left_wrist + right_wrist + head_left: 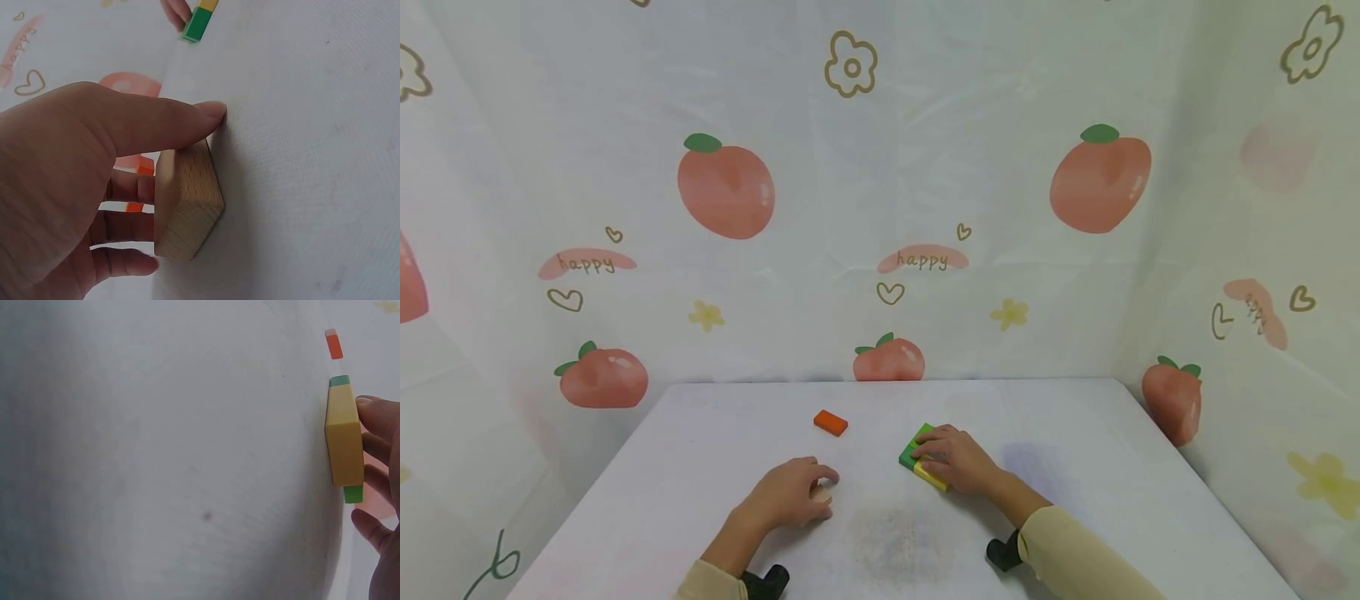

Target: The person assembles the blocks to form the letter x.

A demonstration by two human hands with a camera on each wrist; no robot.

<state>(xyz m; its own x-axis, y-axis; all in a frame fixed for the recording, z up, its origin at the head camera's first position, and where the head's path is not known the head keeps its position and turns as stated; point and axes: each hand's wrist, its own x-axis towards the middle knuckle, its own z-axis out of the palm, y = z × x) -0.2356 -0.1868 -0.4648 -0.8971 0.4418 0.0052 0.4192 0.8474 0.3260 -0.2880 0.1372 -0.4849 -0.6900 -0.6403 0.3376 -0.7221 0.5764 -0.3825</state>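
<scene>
My left hand (790,493) holds a plain wooden block (190,200) low over the table, thumb on one side and fingers on the other. In the head view the hand covers most of that block. My right hand (958,458) lies over a flat group of blocks, fingers bent across their tops. A yellow block (345,444) forms the near side of the group, a dark green block (907,457) its left corner, and a light green block (925,429) the far side. The hand hides part of the group.
An orange block (831,422) lies by itself farther back, left of the green and yellow group. All of this is on a white table (1037,550) with greyish smudges. A fruit-printed curtain (895,183) stands behind and at both sides.
</scene>
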